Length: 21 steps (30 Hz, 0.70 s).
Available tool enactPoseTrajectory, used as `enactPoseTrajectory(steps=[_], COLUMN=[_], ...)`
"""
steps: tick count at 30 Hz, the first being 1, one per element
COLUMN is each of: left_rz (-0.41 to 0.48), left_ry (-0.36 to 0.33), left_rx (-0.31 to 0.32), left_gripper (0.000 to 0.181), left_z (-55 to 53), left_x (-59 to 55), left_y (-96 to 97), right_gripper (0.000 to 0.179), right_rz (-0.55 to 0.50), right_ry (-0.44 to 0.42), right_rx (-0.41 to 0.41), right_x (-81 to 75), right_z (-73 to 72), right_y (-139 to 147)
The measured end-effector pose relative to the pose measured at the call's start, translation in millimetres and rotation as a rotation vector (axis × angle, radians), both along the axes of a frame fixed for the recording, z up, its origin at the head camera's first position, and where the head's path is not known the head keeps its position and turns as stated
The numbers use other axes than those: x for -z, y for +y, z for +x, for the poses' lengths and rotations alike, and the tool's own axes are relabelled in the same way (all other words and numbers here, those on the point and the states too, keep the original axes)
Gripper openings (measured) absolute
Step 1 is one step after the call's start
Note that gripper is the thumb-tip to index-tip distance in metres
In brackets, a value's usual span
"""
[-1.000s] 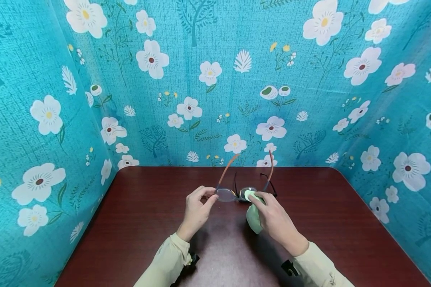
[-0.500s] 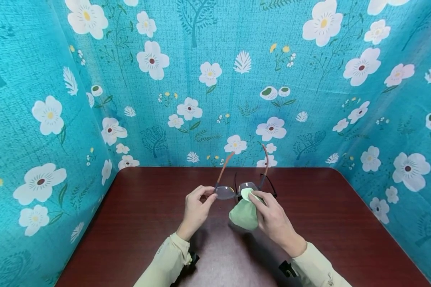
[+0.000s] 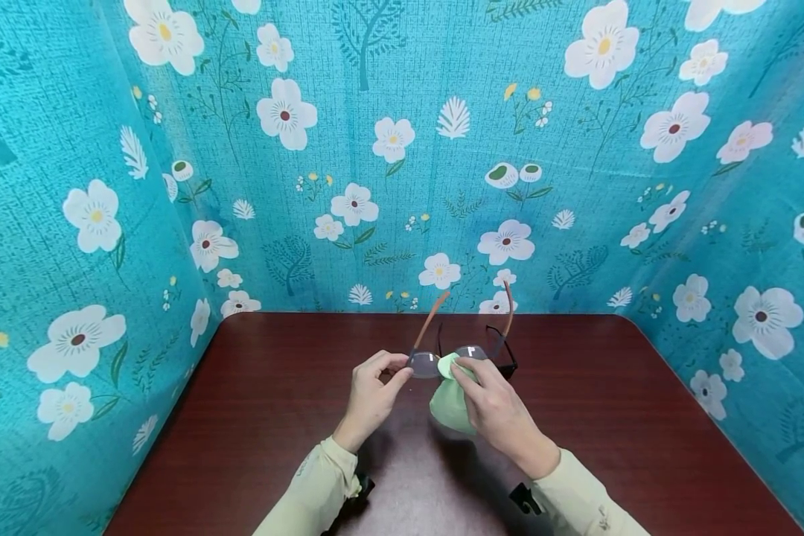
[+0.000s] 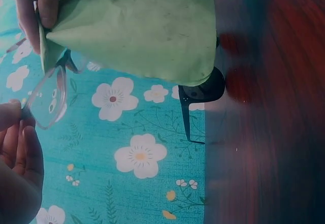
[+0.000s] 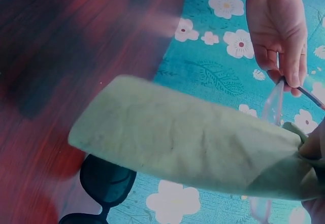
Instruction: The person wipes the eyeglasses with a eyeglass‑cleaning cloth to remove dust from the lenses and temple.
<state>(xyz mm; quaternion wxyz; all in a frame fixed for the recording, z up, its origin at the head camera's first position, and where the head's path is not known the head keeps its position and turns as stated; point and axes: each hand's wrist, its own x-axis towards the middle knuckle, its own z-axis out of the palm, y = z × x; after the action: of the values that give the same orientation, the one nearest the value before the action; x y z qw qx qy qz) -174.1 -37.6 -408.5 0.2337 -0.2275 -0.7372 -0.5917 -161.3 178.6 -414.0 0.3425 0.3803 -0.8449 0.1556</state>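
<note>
My left hand (image 3: 371, 394) pinches a pair of eyeglasses (image 3: 425, 365) at the left hinge. Its clear lenses are held above the table, and the orange-brown temples point away toward the curtain. A light green cloth (image 3: 452, 408) is pinched in my right hand (image 3: 509, 409), its folded top against the bridge between the lenses. The rest of the cloth hangs below those fingers. In the left wrist view the cloth (image 4: 137, 31) spreads beside one clear lens (image 4: 48, 99). The right wrist view shows the cloth (image 5: 188, 137) partly hiding the glasses.
Black sunglasses (image 5: 106, 181) stand on the dark red wooden table (image 3: 275, 417) behind the held pair, partly hidden. A turquoise flowered curtain (image 3: 388, 208) surrounds the table at the back and sides. Black straps (image 3: 525, 499) sit at the cuffs.
My right hand has moved the cloth left, from the right lens to the bridge. The cloth's hanging part has swung left and spread. The eyeglasses tilted, then came back; my left hand keeps its grip.
</note>
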Motion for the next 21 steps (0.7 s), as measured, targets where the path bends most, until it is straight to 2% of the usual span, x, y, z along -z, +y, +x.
enactPoseTrajectory(steps=[3,6,12,21], left_rz=[0.002,0.008,0.004,0.007], left_ry=[-0.005,0.005,0.048,0.055], left_rx=[0.019,0.032,0.037,0.057], left_gripper=[0.010,0.010,0.010,0.011], left_z=[0.6,0.1,-1.4,-2.1], left_x=[-0.1,0.8,4.5,6.5], left_y=[0.8,1.2,1.9,3.0], right_gripper=[0.039,0.028,0.041,0.030], right_rz=[0.039,0.076,0.104,0.123], right_ry=[-0.018,-0.033,-0.032,-0.024], right_rx=[0.010,0.025,0.033,-0.011], right_x=[-0.4,-1.2,-1.5,2.0], right_z=[0.3,0.3,-1.3,-3.3], right_y=[-1.9,-3.2,-5.6,-6.0])
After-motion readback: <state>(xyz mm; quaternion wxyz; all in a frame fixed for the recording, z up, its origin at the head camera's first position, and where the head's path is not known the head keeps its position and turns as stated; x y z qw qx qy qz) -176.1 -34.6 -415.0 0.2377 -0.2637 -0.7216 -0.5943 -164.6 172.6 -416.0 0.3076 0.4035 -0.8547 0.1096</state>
